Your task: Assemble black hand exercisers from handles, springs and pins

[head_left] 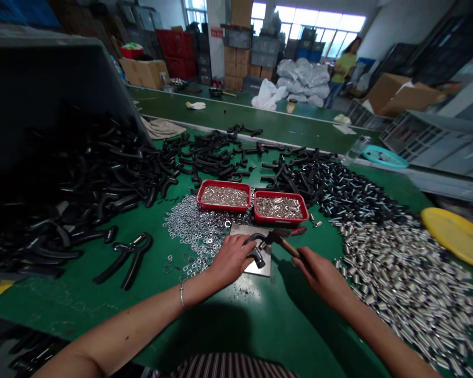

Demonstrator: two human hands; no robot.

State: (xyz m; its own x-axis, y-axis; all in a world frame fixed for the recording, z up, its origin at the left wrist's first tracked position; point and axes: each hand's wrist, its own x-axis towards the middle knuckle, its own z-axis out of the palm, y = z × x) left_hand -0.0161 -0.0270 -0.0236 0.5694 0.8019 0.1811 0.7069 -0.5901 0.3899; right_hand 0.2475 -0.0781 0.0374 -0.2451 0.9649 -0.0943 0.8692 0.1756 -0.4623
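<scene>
My left hand (229, 258) is closed round a curved black plastic clamp part (256, 256), pressed on a flat metal plate (264, 269). In my right hand (319, 273) is the wooden handle of a hammer (287, 245), whose dark head is close over the clamp part. Whether the head touches it, I cannot tell. A red-handled tool (298, 231) lies just behind the hammer, partly hidden. Left of my hands rests a black V-shaped clamp (129, 257) with a metal pin near its bend.
Two red trays (224, 209) of small metal pieces stand behind the plate, with loose metal rings (195, 223) around them. Black parts (114, 173) pile up left; dark screws (350, 194) and silver cylinders (405, 273) spread right beside a yellow lid (457, 236). A person (342, 68) stands far back.
</scene>
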